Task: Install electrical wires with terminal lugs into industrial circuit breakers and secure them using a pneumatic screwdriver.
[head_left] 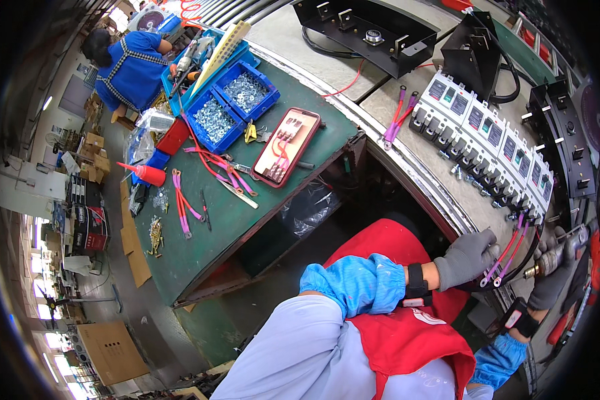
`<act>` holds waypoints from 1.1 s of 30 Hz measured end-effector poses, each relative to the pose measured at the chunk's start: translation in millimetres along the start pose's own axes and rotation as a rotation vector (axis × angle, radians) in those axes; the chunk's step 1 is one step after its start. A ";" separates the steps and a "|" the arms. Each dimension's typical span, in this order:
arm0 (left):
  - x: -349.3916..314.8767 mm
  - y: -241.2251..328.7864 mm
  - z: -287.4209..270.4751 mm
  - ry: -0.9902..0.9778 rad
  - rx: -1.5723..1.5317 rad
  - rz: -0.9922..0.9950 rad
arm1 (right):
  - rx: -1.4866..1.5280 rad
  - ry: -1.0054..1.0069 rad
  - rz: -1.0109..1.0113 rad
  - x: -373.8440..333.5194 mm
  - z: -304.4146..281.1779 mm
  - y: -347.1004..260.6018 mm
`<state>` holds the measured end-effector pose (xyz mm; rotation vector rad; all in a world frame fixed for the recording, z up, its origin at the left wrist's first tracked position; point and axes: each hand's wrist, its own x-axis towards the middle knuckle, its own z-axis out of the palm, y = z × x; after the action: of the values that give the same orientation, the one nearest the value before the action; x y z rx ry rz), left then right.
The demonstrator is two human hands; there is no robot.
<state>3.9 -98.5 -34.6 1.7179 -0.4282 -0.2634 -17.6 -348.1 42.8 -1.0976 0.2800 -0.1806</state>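
Observation:
My left hand (465, 259), in a grey glove, has its fingers curled at the workbench edge, beside red cables (510, 252) with purple sleeves and ring lugs. Whatever may be inside those fingers is hidden. The cables run down from the near end of a row of white-and-black circuit breakers (490, 130), which has bolts along its front side. Farther right, my gloved right hand (548, 288) is closed around a metallic power screwdriver (559, 257). Its brass-coloured tip points left, toward the cable lugs, apart from them.
On the green table (247, 220) lie a phone (287, 147), blue bins (215, 123) of metal fasteners, a red bottle (151, 175) and more lugged cables (181, 203). Black metal housings (367, 37) stand beyond the breakers. A person in blue (130, 70) is at the far left.

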 end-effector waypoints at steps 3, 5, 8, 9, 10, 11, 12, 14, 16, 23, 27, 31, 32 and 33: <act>2.0 -6.5 -4.0 0.078 -0.008 0.070 | -0.003 -0.043 -0.051 -17.7 -10.7 2.0; 4.1 -8.4 -4.8 0.103 0.010 0.110 | 0.096 -0.059 -0.086 -28.4 -13.7 7.3; 8.1 -8.2 -6.2 0.105 0.067 0.168 | 0.126 -0.061 -0.119 -42.0 -8.5 12.7; 10.0 -8.0 -7.1 0.106 0.070 0.167 | 0.096 0.010 -0.153 -47.1 -4.3 14.8; 12.0 -7.7 -8.0 0.096 0.124 0.179 | 0.050 0.031 -0.158 -51.2 0.7 15.2; 13.5 -7.3 -8.4 0.086 0.179 0.191 | 0.020 0.035 -0.181 -54.8 6.3 15.1; 14.6 -6.8 -8.3 0.088 0.177 0.192 | 0.029 0.028 -0.197 -58.1 12.2 15.1; 15.8 -6.6 -7.2 0.053 0.222 0.139 | -0.016 0.012 -0.208 -62.1 23.8 12.6; 15.9 -7.7 -5.2 0.065 0.219 0.151 | -0.015 -0.023 -0.248 -64.6 33.8 10.9; 26.1 -21.2 -16.8 0.162 0.165 0.226 | 0.107 0.098 -0.223 -81.2 46.9 -0.3; 41.6 -12.2 -27.0 0.199 0.222 0.257 | 0.035 0.152 -0.338 -83.3 52.5 -2.7; 53.9 10.2 -18.8 0.144 0.241 0.226 | 0.072 0.121 -0.435 -78.7 64.5 -6.9; 56.7 14.6 -14.4 0.150 0.253 0.258 | 0.077 0.130 -0.441 -77.7 66.5 -8.3; 59.7 18.0 -8.6 0.117 0.302 0.241 | 0.084 0.134 -0.439 -77.7 67.5 -10.3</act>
<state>58.8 -118.8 -11.6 1.9420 -0.6058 0.0810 -70.6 -273.5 91.1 -1.0541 0.1455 -0.6530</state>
